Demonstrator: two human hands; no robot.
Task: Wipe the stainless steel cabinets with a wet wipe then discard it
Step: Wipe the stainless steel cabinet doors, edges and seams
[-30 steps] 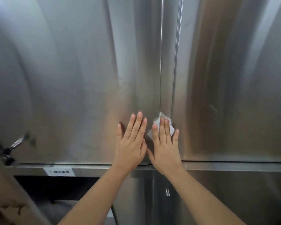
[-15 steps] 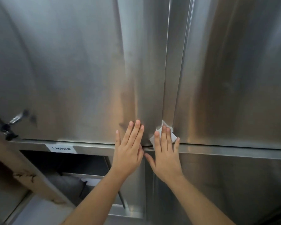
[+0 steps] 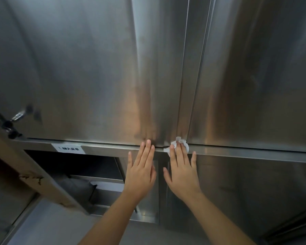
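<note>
Now, in the head view, both hands are seen raised flat against the stainless steel cabinets, side by side and just apart. The left hand is laid open with its fingers straight and close together. Its fingertips lie across the horizontal rail that divides the upper doors from the lower ones, and nothing is held by it. The right hand is likewise spread open, and the wet wipe is pressed under its straight fingers rather than gripped. The wipe, white and crumpled, is found at the tips of those fingers, on the rail at the foot of the vertical seam between the two upper doors. Part of it shows beyond the fingertips and part on the thumb side. Above the left hand the upper left door is seen, brushed and streaked with reflections. Above and outward of the right hand the upper right door is seen. A closed lower door is shown beside the right wrist. Out past the left hand's little finger a white label with dark print is stuck on the rail. Farther that way a metal latch is seen near the door's lower corner. Beneath the label an open compartment is shown, with a grey bundle lying in it. A brown, scuffed board is seen running slantwise across its outer side.
</note>
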